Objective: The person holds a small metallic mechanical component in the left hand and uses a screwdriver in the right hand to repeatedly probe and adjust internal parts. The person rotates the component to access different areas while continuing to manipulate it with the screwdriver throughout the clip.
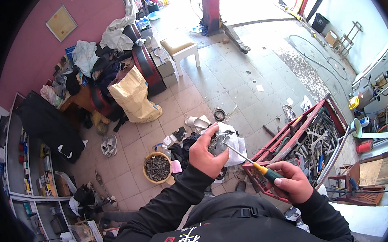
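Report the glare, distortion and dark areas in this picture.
Head view: the ground beyond the red post is washed out to near white; the shelves at left bend with the fisheye; black fills the corners; the screwdriver in the right hand stays clear enough to tell its yellow and green handle.

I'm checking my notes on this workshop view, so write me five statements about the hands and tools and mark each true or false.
1. The right hand holds a screwdriver. True.
2. The screwdriver's handle is plain red. False: it is yellow and green.
3. The left hand holds a grey metal part. True.
4. Wrenches lie in the red tool tray. True.
5. The paper bag stands right of that tray. False: it stands to the left.
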Available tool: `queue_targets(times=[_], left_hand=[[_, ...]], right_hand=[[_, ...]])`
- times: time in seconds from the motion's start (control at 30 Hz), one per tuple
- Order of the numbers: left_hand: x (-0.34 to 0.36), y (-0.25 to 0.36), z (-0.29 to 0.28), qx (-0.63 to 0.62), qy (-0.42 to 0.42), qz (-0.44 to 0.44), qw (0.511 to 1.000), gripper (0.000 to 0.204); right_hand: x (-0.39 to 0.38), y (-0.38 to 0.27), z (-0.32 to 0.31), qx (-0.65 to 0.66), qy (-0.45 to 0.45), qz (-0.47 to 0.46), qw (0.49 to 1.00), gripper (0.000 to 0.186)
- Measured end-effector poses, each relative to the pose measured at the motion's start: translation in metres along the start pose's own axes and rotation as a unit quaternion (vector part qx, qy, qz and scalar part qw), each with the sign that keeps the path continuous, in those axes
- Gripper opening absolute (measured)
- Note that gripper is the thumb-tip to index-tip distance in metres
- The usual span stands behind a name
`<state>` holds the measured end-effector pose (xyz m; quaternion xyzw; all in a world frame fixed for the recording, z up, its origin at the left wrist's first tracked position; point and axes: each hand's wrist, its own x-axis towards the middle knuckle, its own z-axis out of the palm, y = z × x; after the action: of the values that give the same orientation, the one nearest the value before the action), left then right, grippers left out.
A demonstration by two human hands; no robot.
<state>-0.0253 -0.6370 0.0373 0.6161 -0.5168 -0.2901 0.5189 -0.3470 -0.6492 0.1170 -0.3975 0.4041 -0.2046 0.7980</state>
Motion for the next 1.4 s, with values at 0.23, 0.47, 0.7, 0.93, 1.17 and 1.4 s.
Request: queue_targets(times=[0.23,0.47,0.7,0.93,1.17,1.4], left_hand=[[0.004,0.006,0.004,0.026,0.005,0.047,0.999,0.069],[0.003,0.004,0.008,0.035,0.004,0.077,0.996,0.068],[0.0,-0.004,0.011,0.032,-0.021,0.031,0.999,0.066],[-0.003,-0.018,0.015,0.035,-0.015,0.04,0.998,0.064],[0.003,-0.029,0.016,0.043,0.0,0.04,0.998,0.066],[-0.001,-0.022,0.013,0.049,0.007,0.044,0.998,0.067]], right_hand=[[-0.001,-0.02,0.003,-0.049,-0.004,-0.008,0.999,0.053],[0.003,-0.026,-0.001,-0.034,0.001,0.02,0.999,0.051],[0.012,-0.002,0.004,-0.41,0.005,-0.269,0.872,0.05],[0.013,0.021,0.008,-0.511,0.049,-0.298,0.805,0.055],[0.027,0.035,0.016,-0.579,0.085,-0.344,0.734,0.056],[0.029,0.025,-0.01,0.158,-0.035,0.041,0.986,0.07]])
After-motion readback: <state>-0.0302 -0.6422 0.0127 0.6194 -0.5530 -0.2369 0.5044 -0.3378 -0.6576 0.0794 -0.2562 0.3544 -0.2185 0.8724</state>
